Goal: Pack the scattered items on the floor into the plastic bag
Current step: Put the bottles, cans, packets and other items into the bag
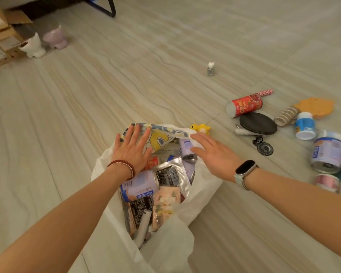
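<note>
Your plastic bag lies on the floor near you, cans inside; scattered items sit to its right, a small bottle farther off.

Both bare forearms stretched forward, hands flat.

Left hand palm down, fingers straight and spread, red bead bracelet at wrist. Right hand palm down, fingers extended toward the left, dark watch strapped on wrist.
</note>
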Demonstrator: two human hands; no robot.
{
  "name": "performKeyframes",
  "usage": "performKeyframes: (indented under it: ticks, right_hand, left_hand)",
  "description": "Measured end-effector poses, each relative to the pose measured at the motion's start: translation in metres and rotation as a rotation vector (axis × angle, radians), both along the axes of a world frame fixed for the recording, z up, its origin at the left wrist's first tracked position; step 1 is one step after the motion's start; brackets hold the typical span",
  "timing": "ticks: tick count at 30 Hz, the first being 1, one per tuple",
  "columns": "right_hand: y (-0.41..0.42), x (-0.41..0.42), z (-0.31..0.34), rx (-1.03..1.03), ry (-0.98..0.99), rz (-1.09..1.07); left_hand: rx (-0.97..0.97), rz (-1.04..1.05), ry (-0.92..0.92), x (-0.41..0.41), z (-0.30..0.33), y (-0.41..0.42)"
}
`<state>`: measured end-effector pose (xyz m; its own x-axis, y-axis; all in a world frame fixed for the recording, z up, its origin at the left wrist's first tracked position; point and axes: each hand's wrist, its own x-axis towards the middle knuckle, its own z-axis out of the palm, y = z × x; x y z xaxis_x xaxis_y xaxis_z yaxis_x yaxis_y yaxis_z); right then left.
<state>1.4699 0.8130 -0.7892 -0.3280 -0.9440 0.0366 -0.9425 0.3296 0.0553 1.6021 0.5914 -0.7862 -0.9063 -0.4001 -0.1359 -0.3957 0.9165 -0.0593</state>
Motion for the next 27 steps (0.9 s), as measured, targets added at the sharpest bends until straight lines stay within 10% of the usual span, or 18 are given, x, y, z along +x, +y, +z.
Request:
performKeyframes:
  ticks: [5, 16, 27]
  right_hand:
    - [0.011, 0.001, -0.003, 0.088, -0.415, -0.318]
    - [0.101, -0.009, 0.024, -0.158, -0.392, -0.396]
    - [0.31, -0.024, 0.019, -0.111, -0.247, -1.362]
  left_hand:
    - [0.054, 0.046, -0.026, -0.003, 0.002, 0.005]
    - [0.106, -0.328, 0.483, -0.075, 0.042, 0.115]
    - [0.566, -0.521, -0.107, -0.144, -0.014, 0.327]
